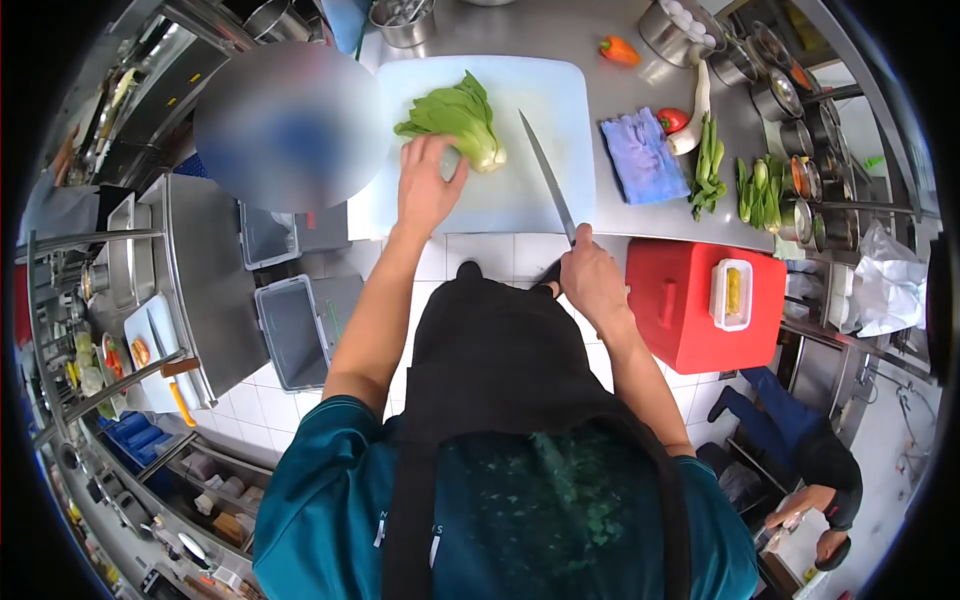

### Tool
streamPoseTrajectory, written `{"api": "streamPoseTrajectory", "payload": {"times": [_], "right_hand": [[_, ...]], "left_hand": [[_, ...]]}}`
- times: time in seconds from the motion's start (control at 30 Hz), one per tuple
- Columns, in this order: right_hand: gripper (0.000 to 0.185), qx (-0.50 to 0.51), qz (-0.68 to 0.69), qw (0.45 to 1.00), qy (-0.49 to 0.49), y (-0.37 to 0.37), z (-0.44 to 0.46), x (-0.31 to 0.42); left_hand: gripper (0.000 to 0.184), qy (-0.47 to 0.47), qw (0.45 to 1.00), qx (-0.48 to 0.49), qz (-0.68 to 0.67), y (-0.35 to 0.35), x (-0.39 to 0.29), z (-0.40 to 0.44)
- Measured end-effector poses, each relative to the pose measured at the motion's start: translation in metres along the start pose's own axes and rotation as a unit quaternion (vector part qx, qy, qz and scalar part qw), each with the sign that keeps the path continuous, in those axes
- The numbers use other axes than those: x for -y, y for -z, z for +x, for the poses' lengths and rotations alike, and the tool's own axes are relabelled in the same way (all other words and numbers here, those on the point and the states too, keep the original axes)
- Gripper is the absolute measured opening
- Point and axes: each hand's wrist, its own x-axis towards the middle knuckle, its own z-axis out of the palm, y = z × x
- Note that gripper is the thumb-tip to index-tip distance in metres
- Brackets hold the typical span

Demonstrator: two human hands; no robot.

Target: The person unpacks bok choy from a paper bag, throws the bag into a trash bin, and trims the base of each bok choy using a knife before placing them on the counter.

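Right hand (592, 275) is closed round handle of 1 knife (546, 174), blade over right side of board (556, 100). Left hand (428, 185) is half-curled at near edge of 1 leafy green (462, 118), board's left; grip cannot be told.

One held knife (547, 170), one leafy head (462, 115) on one large board (540, 80), two whole peppers (619, 50)

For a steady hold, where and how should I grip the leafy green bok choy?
The bok choy is probably best gripped around its stalks, beside the narrow pale base, from the left: leaves spread wide, and the long steel knife lies rightward.
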Motion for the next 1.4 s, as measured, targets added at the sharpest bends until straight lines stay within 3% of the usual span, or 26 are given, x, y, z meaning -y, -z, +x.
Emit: {"api": "streamPoseTrajectory", "payload": {"times": [0.03,0.1,0.23,0.53,0.6,0.73,0.8,1.4], "right_hand": [[0.030,0.001,-0.001,1.000,0.004,0.005,-0.005,0.007],[0.028,-0.010,-0.001,1.000,0.023,0.006,-0.014,0.014],[0.026,0.016,-0.044,0.999,0.028,0.012,-0.023,0.032],[0.026,0.041,-0.062,0.997,0.022,0.012,-0.031,0.048],[0.026,0.047,-0.064,0.997,0.018,0.014,-0.031,0.053],[0.025,0.045,-0.078,0.996,0.025,0.012,-0.032,0.052],[0.024,0.043,-0.085,0.995,0.028,0.011,-0.032,0.051],[0.018,0.049,-0.143,0.987,0.057,0.027,-0.014,0.043]], "left_hand": [[0.035,0.003,1.000,0.003,-0.003,0.000,0.001,0.000],[0.036,-0.137,0.985,0.087,-0.057,-0.002,0.005,0.005],[0.040,-0.056,0.983,0.114,-0.132,-0.016,0.022,0.004],[0.040,-0.090,0.983,0.093,-0.131,-0.020,0.031,-0.003],[0.038,-0.144,0.981,0.054,-0.116,-0.027,0.033,0.000],[0.039,-0.136,0.980,0.040,-0.142,-0.030,0.028,0.004],[0.038,-0.178,0.982,0.000,-0.069,-0.029,0.026,0.005],[0.036,-0.178,0.978,0.037,-0.102,-0.039,0.036,0.015]]}}
